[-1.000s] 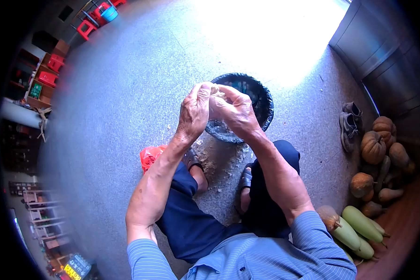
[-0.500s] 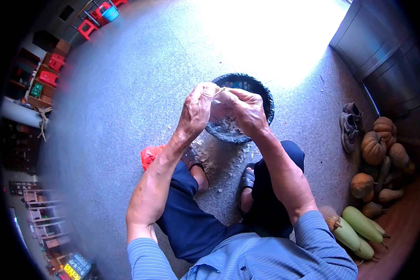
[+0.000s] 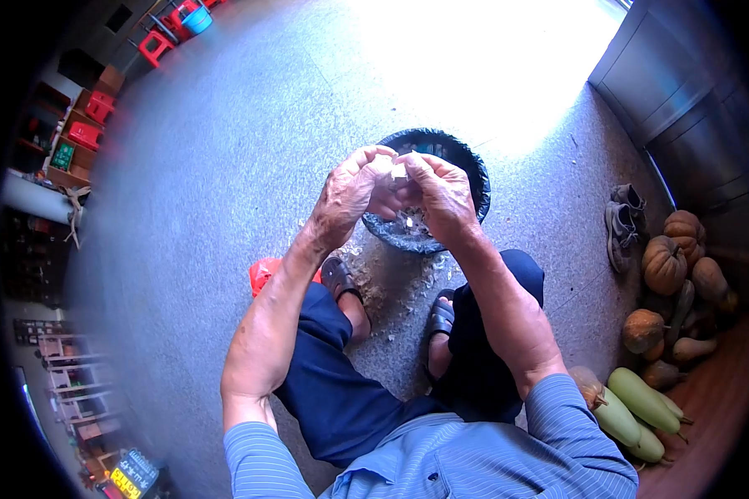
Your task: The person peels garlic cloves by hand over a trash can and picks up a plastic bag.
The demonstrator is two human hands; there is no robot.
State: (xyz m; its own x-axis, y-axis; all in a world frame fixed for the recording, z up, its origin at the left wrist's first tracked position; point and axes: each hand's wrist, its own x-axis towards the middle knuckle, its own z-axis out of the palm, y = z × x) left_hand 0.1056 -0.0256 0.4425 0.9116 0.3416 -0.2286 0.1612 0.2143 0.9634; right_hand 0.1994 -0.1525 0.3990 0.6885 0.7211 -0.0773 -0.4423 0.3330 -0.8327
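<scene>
My left hand (image 3: 345,200) and my right hand (image 3: 448,198) meet above a round bin (image 3: 479,166) lined with a black bag. Between their fingertips is a small whitish piece (image 3: 399,170), too small and bright for me to name its kind. Both hands are closed in a pinch on it. Beneath them, pale papery flakes (image 3: 409,223) lie inside the bin. More thin scraps (image 3: 380,287) are scattered over the floor between my sandalled feet.
A red plastic bag (image 3: 263,273) sits by my left foot. Shoes (image 3: 621,233), pumpkins (image 3: 665,264) and long green gourds (image 3: 641,397) line the right side, near a metal door (image 3: 674,91). Red stools (image 3: 156,48) stand far left.
My fingers have shifted their hold, and the whitish piece now shows more plainly between them. Both arms stay nearly in place over the bin.
</scene>
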